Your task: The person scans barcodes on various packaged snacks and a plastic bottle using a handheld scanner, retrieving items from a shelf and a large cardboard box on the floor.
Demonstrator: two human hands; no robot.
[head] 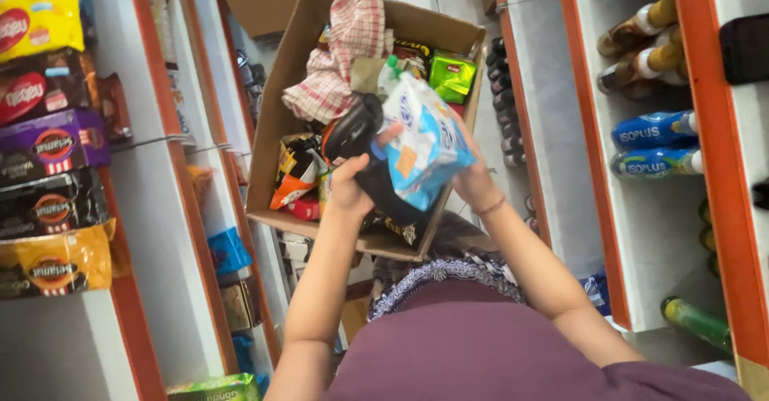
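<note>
Blue-and-white plastic wraps the packet (424, 141) that the right hand (473, 178) grips from behind, fingers curled round its far edge, just over the near corner of an open cardboard box (276, 120). The left hand (350, 185) is closed round a black scanner (352, 128), whose dark head points at the packet's side and touches or nearly touches it; the thumb lies along the grip. A thin band circles the right wrist.

Inside the box lie a red-checked cloth (340, 48) heaped toward the far end, a green pack (451, 76) by the right wall, and orange and red snack bags (296, 181) near the left wall, with more wrappers half hidden under the hands. The box sits between two orange-edged shelf units. On the left shelves stand rows of biscuit packs (52, 141) in yellow, red, purple, black and gold. On the right shelves lie blue bottles (653, 145) on their sides, brown bottles with yellow caps (641, 44) above them, and a green bottle (697, 321) lower down. A purple sleeve and patterned fabric fill the bottom of the view.
</note>
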